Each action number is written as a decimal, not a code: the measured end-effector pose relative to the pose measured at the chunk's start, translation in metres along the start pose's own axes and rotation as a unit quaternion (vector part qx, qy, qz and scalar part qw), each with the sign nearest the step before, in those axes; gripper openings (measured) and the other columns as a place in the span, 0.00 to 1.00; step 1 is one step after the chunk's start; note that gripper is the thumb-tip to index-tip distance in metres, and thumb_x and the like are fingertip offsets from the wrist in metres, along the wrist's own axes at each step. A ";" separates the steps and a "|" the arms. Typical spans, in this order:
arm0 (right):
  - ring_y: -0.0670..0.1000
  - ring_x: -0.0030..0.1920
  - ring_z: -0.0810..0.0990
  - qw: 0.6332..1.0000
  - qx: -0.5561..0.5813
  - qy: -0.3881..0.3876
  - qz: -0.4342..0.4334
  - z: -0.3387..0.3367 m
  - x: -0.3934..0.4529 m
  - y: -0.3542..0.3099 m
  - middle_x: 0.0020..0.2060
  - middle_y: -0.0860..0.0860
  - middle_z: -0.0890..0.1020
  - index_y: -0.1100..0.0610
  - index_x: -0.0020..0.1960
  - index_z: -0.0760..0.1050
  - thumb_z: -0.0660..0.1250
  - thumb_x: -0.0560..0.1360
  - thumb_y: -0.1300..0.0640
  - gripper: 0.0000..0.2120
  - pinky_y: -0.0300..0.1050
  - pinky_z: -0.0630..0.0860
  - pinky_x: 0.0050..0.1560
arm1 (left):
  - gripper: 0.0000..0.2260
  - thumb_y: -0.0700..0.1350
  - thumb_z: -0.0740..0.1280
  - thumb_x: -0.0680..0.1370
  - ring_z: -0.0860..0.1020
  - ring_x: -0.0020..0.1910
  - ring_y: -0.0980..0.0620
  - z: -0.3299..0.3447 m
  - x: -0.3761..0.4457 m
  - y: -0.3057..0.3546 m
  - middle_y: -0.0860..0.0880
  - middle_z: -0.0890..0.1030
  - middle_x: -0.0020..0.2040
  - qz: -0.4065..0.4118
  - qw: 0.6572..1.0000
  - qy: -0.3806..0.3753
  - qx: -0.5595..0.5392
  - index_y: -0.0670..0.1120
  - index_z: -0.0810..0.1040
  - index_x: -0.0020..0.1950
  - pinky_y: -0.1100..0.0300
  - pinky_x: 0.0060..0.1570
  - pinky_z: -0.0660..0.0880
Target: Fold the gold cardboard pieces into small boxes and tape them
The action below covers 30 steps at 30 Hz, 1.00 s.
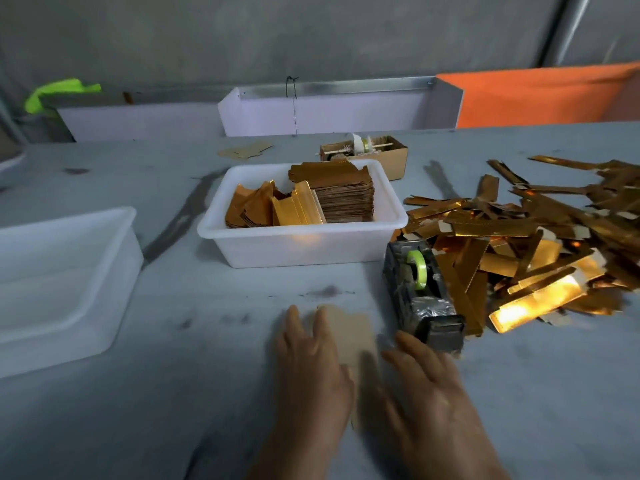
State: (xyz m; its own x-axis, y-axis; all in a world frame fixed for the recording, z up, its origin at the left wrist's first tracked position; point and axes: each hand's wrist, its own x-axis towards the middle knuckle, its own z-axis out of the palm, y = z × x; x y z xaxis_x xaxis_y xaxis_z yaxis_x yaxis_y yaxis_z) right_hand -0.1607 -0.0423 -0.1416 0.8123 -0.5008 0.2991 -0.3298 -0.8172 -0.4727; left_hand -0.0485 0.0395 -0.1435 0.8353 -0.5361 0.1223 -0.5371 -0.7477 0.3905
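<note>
A flat cardboard piece (356, 336) lies brown side up on the table near me. My left hand (311, 368) rests flat on its left part with straight fingers. My right hand (429, 386) lies flat just to its right, fingers spread, below the tape dispenser (420, 292), which carries a green tape roll. A white tub (301, 237) behind holds a stack of flat gold cardboard pieces (341, 195) and some folded ones. A large heap of folded gold pieces (540, 244) covers the table at the right.
An empty white tub (65, 282) stands at the left. A small brown cardboard box (367, 154) with bits sits behind the middle tub. White panels (329, 112) and an orange sheet (540, 95) line the far edge of the grey table (173, 393).
</note>
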 end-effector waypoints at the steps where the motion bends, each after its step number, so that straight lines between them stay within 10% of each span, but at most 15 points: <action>1: 0.63 0.49 0.81 0.999 -0.039 0.010 -0.016 0.005 0.002 0.001 0.54 0.60 0.81 0.60 0.48 0.83 0.81 0.56 0.60 0.21 0.53 0.78 0.47 | 0.34 0.50 0.64 0.76 0.55 0.72 0.45 -0.001 0.001 0.000 0.45 0.53 0.74 -0.007 1.000 0.006 0.024 0.51 0.49 0.77 0.61 0.69 0.51; 7: 0.61 0.48 0.83 0.994 -0.084 0.053 -0.054 0.029 0.002 -0.003 0.47 0.60 0.84 0.62 0.43 0.83 0.61 0.72 0.51 0.18 0.56 0.81 0.44 | 0.38 0.48 0.70 0.73 0.65 0.66 0.47 0.004 0.013 -0.004 0.46 0.66 0.65 -0.074 0.995 -0.029 -0.055 0.49 0.53 0.77 0.62 0.64 0.59; 12: 0.60 0.48 0.83 0.995 -0.082 0.036 -0.050 0.032 0.003 0.000 0.47 0.59 0.84 0.62 0.45 0.83 0.83 0.50 0.56 0.25 0.57 0.80 0.42 | 0.25 0.41 0.72 0.72 0.77 0.56 0.48 0.000 0.022 -0.012 0.47 0.79 0.54 -0.177 0.943 -0.070 -0.274 0.45 0.70 0.68 0.59 0.57 0.73; 17: 0.60 0.48 0.83 0.995 -0.057 0.063 -0.055 0.035 0.006 0.000 0.47 0.57 0.84 0.62 0.46 0.83 0.82 0.53 0.55 0.23 0.57 0.80 0.42 | 0.22 0.53 0.65 0.75 0.64 0.62 0.47 -0.003 0.007 0.001 0.48 0.67 0.62 -0.067 0.997 -0.009 0.042 0.51 0.66 0.66 0.60 0.62 0.61; 21: 0.57 0.47 0.84 0.995 -0.037 0.079 -0.054 0.034 0.006 -0.004 0.46 0.55 0.84 0.61 0.47 0.83 0.63 0.66 0.50 0.19 0.50 0.81 0.42 | 0.31 0.49 0.67 0.74 0.67 0.63 0.48 -0.001 0.009 0.004 0.49 0.64 0.58 -0.086 0.994 -0.012 -0.063 0.49 0.57 0.73 0.64 0.60 0.61; 26: 0.53 0.44 0.81 0.997 -0.009 0.066 -0.027 0.033 0.008 -0.010 0.47 0.55 0.82 0.59 0.55 0.80 0.79 0.59 0.59 0.24 0.42 0.78 0.40 | 0.23 0.47 0.67 0.74 0.75 0.54 0.47 -0.001 0.008 0.003 0.53 0.56 0.50 -0.095 0.990 -0.019 -0.105 0.48 0.64 0.67 0.63 0.51 0.69; 30: 0.51 0.64 0.70 1.000 0.012 0.026 0.008 0.034 0.009 -0.011 0.67 0.52 0.66 0.48 0.71 0.65 0.70 0.71 0.52 0.30 0.39 0.72 0.56 | 0.26 0.54 0.68 0.74 0.76 0.55 0.49 -0.003 0.007 0.003 0.52 0.58 0.52 -0.102 0.990 -0.028 -0.095 0.48 0.64 0.67 0.61 0.52 0.71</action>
State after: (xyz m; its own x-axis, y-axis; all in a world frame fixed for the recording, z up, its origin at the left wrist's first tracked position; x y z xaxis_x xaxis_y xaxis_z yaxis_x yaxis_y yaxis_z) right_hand -0.1330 -0.0280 -0.1618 0.7804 -0.5282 0.3346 -0.3299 -0.8024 -0.4974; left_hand -0.0435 0.0346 -0.1383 0.9136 -0.4058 -0.0262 -0.3205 -0.7582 0.5677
